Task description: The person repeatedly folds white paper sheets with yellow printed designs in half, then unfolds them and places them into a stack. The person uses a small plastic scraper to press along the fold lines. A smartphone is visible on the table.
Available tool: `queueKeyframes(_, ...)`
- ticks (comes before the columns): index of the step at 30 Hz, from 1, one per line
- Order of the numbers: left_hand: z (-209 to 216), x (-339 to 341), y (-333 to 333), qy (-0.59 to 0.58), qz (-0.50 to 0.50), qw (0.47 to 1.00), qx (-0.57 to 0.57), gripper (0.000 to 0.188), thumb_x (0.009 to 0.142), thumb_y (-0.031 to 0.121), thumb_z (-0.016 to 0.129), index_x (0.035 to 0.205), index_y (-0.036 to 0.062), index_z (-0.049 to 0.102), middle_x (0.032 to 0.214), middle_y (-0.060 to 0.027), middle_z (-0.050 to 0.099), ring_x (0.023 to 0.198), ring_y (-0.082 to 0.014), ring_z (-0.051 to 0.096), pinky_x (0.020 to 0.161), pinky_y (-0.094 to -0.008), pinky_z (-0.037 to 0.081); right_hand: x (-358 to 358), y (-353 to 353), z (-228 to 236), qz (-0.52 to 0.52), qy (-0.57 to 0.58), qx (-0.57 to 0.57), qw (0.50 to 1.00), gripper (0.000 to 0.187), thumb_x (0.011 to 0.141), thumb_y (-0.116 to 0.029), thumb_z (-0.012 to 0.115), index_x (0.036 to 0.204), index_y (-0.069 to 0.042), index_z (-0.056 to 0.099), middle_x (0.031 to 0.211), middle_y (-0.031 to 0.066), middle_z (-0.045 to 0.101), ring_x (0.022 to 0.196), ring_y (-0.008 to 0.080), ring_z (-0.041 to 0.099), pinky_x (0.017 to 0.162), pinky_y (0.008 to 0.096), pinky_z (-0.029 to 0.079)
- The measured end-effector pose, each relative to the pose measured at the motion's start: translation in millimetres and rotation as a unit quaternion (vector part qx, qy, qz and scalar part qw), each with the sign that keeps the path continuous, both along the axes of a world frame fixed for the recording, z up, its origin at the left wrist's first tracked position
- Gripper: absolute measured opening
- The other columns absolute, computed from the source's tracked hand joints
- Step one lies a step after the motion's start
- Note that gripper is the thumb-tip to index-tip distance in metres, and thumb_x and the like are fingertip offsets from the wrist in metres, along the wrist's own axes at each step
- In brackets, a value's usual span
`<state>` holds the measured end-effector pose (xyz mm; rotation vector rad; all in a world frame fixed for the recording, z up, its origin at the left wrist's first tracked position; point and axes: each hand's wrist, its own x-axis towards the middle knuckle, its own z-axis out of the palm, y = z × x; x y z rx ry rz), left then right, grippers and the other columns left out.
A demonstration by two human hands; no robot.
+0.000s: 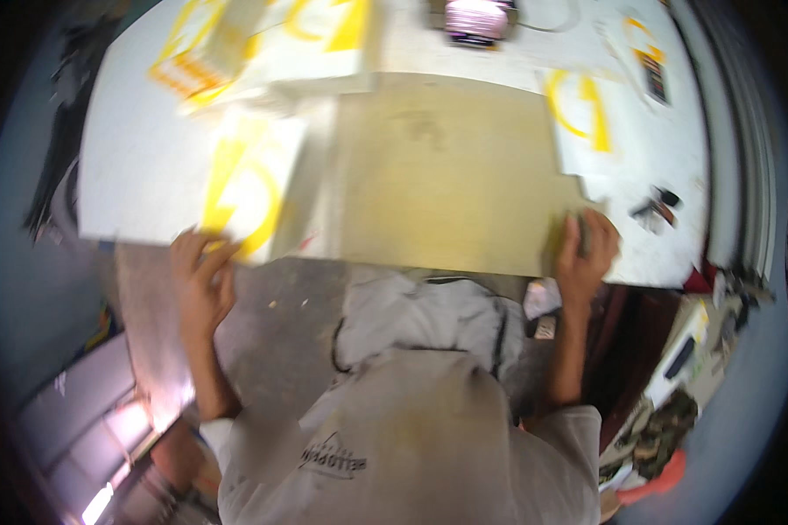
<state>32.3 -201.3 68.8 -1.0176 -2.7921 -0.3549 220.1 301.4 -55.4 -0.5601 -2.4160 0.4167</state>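
Note:
My left hand (203, 273) is at the table's front edge, its fingers bent over the lower corner of a white sheet with yellow print (252, 188). They seem to pinch that corner, though blur softens the detail. To the right of it, a large tan board (451, 175) lies flat and reaches the front edge. At the board's lower right corner my right hand (594, 254) is curled around a small dark block-like object (584, 233), whose kind I cannot make out. Another white sheet with yellow print (578, 118) lies along the board's right side.
More yellow-printed sheets (315, 35) and a yellow and white box-like stack (206, 52) are at the far left. A pink spool-like thing (477, 19) stands at the back. Dark small items (657, 208) and a cutter-like tool (654, 74) lie on the right.

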Motion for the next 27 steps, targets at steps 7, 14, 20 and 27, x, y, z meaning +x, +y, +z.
queueKeyframes(7, 2.0, 14.4, 18.2, 0.042, 0.012, 0.998, 0.050, 0.020, 0.087, 0.008, 0.068, 0.104, -0.0011, 0.075, 0.103, -0.0181, 0.067, 0.105, -0.0392, 0.061, 0.106, -0.0533, 0.044, -53.9, 42.5, 35.6, 0.108, -0.081, 0.088, 0.987, 0.049, 0.088, -0.011, 0.078, 0.136, -0.008, 0.067, 0.140, 0.0089, 0.066, 0.133, 0.0337, 0.058, 0.117, 0.0576, 0.034)
queueKeyframes(14, -52.5, 34.0, 119.8, -0.171, -0.050, 0.915, 0.362, 0.025, 0.092, 0.005, 0.069, 0.115, -0.0045, 0.073, 0.102, -0.0183, 0.072, 0.103, -0.0324, 0.068, 0.096, -0.0444, 0.051, -52.8, 26.1, 26.4, 0.142, 0.002, 0.100, 0.985, 0.024, 0.081, -0.002, 0.071, 0.104, -0.006, 0.075, 0.120, 0.0052, 0.075, 0.107, 0.0282, 0.065, 0.104, 0.0526, 0.040)
queueKeyframes(20, -119.5, -6.6, 223.6, -0.754, -0.100, 0.276, 0.587, 0.078, 0.111, 0.060, 0.037, 0.150, -0.0068, 0.048, 0.147, -0.0206, 0.060, 0.135, -0.0340, 0.059, 0.112, -0.0518, 0.048, -0.3, -56.0, 46.0, 0.262, 0.017, 0.035, 0.964, 0.034, 0.073, 0.003, 0.074, 0.106, -0.004, 0.077, 0.131, 0.0124, 0.073, 0.103, 0.0303, 0.063, 0.090, 0.0471, 0.048)
queueKeyframes(27, -97.1, -11.2, 232.3, -0.675, 0.073, 0.580, 0.451, 0.037, 0.113, 0.026, 0.055, 0.129, -0.0041, 0.069, 0.118, -0.0107, 0.077, 0.107, -0.0147, 0.073, 0.094, -0.0304, 0.057, 8.6, -82.2, 25.7, 0.113, 0.210, -0.549, 0.801, 0.027, 0.102, 0.005, 0.060, 0.127, 0.003, 0.070, 0.144, 0.0245, 0.061, 0.131, 0.0328, 0.062, 0.106, 0.0437, 0.054)
